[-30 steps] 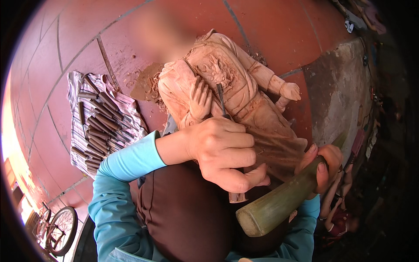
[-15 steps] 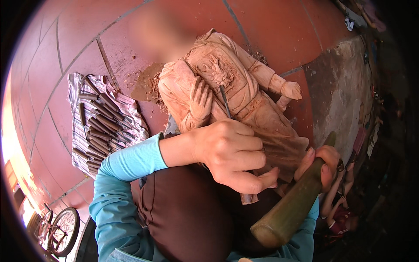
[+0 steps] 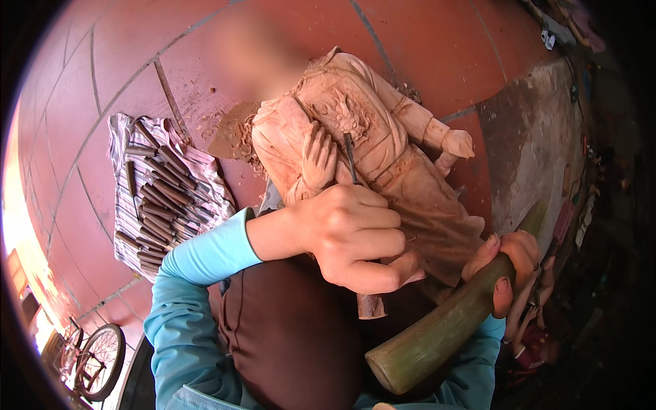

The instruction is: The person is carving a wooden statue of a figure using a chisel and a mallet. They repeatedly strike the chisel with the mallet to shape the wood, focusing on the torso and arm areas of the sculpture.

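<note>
A carved wooden statue (image 3: 417, 184) of a robed figure lies on its back before me, its head end blurred at the top. My left hand (image 3: 345, 236) is closed around a chisel (image 3: 350, 160). The blade tip touches the carved relief on the statue's chest, and the brown handle end sticks out below my fist. On the right, my right hand (image 3: 509, 263) grips a green club-like mallet (image 3: 437, 328), perhaps bamboo or wood. Its thick end hangs low, left of the hand and apart from the chisel handle.
On the left, a striped cloth (image 3: 126, 198) holds several dark-handled carving tools (image 3: 164, 191). Wood shavings (image 3: 242, 140) lie beside the statue on red floor tiles (image 3: 123, 61). A bicycle (image 3: 99, 362) stands at the lower left. Another person (image 3: 536, 342) shows at the lower right.
The mallet has swung down and left, its thick end now lower. My left hand has shifted slightly left, and the chisel stands a little more upright with its handle end further left.
</note>
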A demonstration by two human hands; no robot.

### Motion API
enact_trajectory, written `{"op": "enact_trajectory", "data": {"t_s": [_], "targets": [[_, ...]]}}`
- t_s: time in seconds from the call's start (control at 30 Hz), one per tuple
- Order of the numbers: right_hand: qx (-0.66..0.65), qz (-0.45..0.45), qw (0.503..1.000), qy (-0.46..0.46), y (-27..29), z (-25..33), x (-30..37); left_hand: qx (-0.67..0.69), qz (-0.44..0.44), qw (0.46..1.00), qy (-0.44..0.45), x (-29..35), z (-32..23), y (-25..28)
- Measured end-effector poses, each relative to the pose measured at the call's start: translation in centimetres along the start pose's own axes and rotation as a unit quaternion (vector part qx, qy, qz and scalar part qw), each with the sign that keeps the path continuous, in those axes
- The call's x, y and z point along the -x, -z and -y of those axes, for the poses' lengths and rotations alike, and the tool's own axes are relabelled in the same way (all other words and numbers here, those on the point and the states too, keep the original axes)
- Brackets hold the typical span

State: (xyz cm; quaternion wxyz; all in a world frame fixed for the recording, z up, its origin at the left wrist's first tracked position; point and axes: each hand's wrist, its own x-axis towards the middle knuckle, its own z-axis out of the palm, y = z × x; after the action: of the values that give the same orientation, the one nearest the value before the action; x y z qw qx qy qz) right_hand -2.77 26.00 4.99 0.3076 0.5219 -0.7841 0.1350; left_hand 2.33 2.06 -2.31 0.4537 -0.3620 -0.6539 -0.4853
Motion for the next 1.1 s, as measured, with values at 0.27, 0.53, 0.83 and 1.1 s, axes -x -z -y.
{"op": "enact_trajectory", "data": {"t_s": [0.27,0.53,0.83,1.1], "targets": [[-0.024,0.041,0.998,-0.037,-0.1,0.7,-0.2,0.059,0.018,0.998,-0.016,0.5,-0.5,0.9],[-0.04,0.052,0.995,-0.071,0.3,0.5,0.7,0.018,-0.005,1.0,-0.02,0.0,-0.9,0.1],[-0.071,0.035,0.994,-0.071,0.1,0.6,0.7,0.031,-0.005,0.999,-0.01,0.4,-0.4,-0.6],[-0.096,0.001,0.993,-0.071,-0.2,0.6,0.6,0.009,-0.006,1.0,-0.028,0.3,-0.3,0.1]]}}
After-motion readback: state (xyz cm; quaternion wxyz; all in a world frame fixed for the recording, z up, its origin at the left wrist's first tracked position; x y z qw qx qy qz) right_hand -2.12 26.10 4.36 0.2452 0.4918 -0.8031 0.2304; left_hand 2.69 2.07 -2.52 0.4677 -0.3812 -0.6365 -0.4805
